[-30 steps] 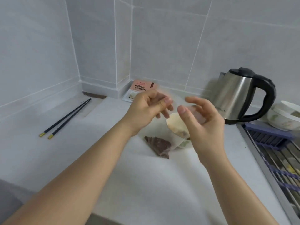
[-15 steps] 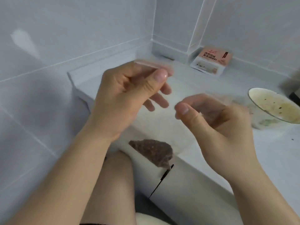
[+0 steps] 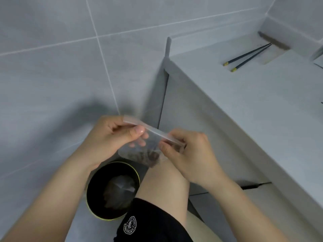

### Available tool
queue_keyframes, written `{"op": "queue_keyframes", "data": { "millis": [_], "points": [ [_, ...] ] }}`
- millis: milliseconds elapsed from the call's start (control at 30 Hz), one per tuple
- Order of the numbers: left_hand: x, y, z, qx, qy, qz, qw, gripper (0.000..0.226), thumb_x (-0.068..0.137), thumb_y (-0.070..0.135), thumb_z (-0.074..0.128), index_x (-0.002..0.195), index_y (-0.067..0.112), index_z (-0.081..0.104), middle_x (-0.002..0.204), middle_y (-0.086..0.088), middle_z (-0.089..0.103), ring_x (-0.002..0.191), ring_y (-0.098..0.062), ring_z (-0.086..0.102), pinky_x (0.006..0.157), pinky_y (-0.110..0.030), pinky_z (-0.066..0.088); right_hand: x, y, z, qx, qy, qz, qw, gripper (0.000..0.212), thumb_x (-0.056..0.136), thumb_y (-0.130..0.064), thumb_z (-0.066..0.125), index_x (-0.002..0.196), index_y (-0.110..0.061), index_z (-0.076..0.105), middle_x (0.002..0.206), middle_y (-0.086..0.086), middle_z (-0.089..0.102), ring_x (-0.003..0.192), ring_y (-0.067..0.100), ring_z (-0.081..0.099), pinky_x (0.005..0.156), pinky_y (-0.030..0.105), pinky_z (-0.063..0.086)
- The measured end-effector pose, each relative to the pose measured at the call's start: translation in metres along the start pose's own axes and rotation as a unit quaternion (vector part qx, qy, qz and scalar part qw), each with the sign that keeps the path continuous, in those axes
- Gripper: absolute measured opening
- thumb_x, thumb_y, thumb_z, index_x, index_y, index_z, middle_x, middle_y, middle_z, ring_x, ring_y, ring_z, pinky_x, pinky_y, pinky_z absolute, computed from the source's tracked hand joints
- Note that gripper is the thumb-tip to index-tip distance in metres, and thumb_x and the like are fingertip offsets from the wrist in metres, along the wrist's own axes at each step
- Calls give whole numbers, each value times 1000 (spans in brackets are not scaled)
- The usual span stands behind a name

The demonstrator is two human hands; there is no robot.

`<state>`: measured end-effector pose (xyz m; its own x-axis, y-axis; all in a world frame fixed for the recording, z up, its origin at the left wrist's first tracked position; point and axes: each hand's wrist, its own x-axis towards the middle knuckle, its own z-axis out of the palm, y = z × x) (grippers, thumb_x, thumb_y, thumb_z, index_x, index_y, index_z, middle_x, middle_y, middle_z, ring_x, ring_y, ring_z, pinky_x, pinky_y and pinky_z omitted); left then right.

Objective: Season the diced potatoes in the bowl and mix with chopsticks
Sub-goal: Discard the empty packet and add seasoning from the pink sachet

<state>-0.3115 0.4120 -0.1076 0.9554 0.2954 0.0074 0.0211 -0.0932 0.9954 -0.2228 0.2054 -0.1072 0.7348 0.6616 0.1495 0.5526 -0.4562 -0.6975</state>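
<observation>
- Currently, the table (image 3: 262, 105) carries the chopsticks (image 3: 248, 55), parked clear of the work; no bowl is in view.
- Bin (image 3: 111, 191) sits directly below, probably to catch waste.
- Left hand (image 3: 111, 137) and right hand (image 3: 185, 151) each pinch the seasoning bag (image 3: 148, 151) by its strip, contents hanging low.
</observation>
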Motion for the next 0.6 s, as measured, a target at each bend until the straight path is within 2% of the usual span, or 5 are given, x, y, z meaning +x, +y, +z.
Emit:
{"op": "queue_keyframes", "data": {
  "millis": [100,333,467,533,600],
  "points": [
    [-10,-18,-15,14,10,-53,998,14,84,27,69,89,24,81,88,-9,79,80,-31,77,86,-63,54,9,11,27,-54,-35,-2,998,14,88,-36,68,79,-25,67,63,-10,61,62,11,58,61,37,52],
    [-23,-50,-60,129,-52,-151,979,14,90,37,69,93,26,77,89,-6,79,83,-26,78,91,-59,56,15,6,82,-104,-137,-15,985,14,92,-41,64,91,-29,70,73,-14,61,75,15,63,63,29,40],
    [-28,-70,-76,212,-33,-177,961,34,82,46,81,114,41,70,105,16,77,99,-2,72,95,-38,55,23,7,106,-100,-205,10,974,32,93,-50,62,121,-34,65,106,-12,73,104,17,66,88,37,49],
    [-26,-78,-73,253,-18,-162,954,50,74,59,76,120,42,66,112,27,72,108,8,65,94,-33,52,24,11,106,-101,-184,1,978,41,94,-54,61,130,-35,60,111,-14,71,108,14,64,94,39,48],
    [-20,-79,-65,248,3,-136,959,38,79,50,73,114,36,70,109,27,72,104,9,65,93,-33,53,24,13,96,-85,-138,-9,987,38,97,-54,58,129,-35,61,103,-16,72,98,10,66,86,38,53]
  ]
}}
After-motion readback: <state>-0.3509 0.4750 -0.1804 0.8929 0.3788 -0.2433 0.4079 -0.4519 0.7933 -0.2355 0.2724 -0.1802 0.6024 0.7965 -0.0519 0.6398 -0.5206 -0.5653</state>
